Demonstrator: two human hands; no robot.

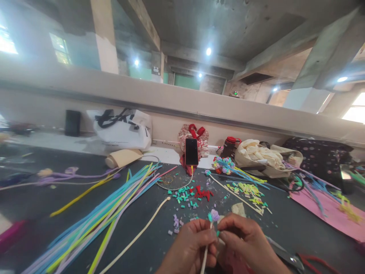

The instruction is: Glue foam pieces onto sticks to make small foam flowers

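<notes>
My left hand (194, 241) pinches a cream pipe cleaner stem (204, 258) between thumb and fingers. At its top is a cluster of lilac and teal pieces (214, 215). My right hand (245, 238) is closed beside the stem, its thumb and fingertips pinching a small teal pipe cleaner piece (218, 233). Ahead of my hands lie loose teal cut pieces (184, 195), red pieces (203, 193), lilac pieces (176, 222) and yellow-green pieces (247, 190). Another cream stem (139, 239) lies to the left, with a small knob at its end.
A bundle of long coloured pipe cleaners (105, 217) spreads across the left. Scissors (288, 257) lie at the lower right, close to my right hand. Behind are a propped phone (191, 151) on a cable, a finished-looking bunch (224, 165), a white bag (122, 131) and a pink sheet (322, 213).
</notes>
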